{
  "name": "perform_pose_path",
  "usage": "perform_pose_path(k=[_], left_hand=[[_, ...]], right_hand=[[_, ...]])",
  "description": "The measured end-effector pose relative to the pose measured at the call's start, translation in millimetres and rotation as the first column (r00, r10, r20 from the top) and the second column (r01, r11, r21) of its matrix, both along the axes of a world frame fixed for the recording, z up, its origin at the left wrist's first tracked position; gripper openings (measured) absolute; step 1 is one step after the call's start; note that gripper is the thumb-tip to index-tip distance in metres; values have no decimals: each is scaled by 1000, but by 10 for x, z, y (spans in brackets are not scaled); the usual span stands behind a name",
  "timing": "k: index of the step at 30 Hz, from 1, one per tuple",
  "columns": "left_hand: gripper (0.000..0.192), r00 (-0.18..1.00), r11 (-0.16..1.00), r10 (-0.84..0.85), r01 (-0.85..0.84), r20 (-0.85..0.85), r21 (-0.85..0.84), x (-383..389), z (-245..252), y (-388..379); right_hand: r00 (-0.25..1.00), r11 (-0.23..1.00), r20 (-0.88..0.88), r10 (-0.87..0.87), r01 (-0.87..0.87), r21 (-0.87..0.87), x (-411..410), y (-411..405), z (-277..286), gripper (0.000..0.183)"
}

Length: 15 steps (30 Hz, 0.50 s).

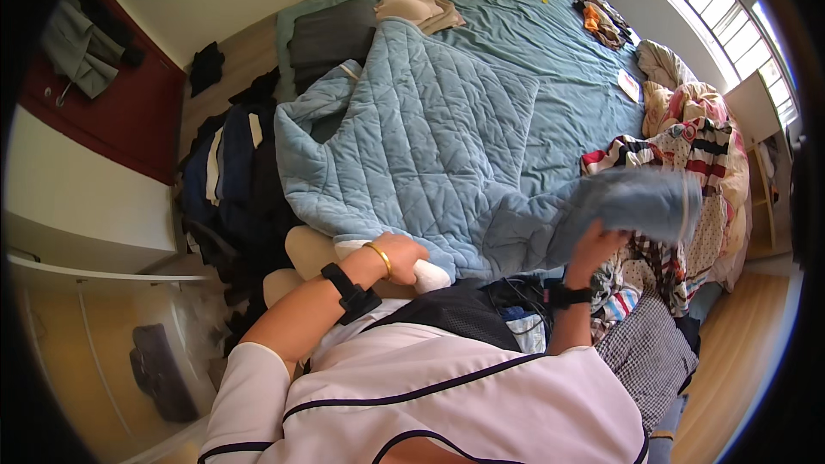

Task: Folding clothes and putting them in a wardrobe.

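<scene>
A light-blue quilted top (419, 122) lies spread over the front of the bed, its hem towards the far side. My left hand (396, 259) grips its near edge, where white lining (432, 276) shows around the fingers. My right hand (596, 248) is at the right sleeve (631, 206), which is raised and blurred, with a pale stripe near the cuff. The fingers look closed on the sleeve's cloth, though blur hides the exact grip. The other sleeve (309, 103) lies bent at the left, partly over a dark grey folded cloth (329, 29).
A green sheet (490, 19) covers the bed. Beige padded garments (412, 6) lie beyond the top. Mixed clothes (683, 161) are heaped at the right, dark clothes (238, 161) at the left. A houndstooth cloth (644, 354) lies near my right side. A red door (129, 103) stands left.
</scene>
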<state>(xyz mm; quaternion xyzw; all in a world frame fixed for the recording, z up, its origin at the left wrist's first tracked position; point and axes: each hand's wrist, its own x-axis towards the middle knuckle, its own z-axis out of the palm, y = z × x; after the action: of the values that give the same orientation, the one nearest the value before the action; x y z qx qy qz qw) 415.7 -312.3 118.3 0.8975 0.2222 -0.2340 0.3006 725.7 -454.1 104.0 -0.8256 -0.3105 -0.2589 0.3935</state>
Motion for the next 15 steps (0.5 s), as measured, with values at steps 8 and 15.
perform_pose_path(k=[8,15], left_hand=[[28,991,1000,-9,11,135,-19,-1,-60,-69],[38,865,925,289,-143,409,-352,-399,-28,325]], right_hand=[[434,-100,-630,645,-768,-632,-1357,567,-817,50],[293,84,-624,724,-936,-342,-1032,997,16,56]])
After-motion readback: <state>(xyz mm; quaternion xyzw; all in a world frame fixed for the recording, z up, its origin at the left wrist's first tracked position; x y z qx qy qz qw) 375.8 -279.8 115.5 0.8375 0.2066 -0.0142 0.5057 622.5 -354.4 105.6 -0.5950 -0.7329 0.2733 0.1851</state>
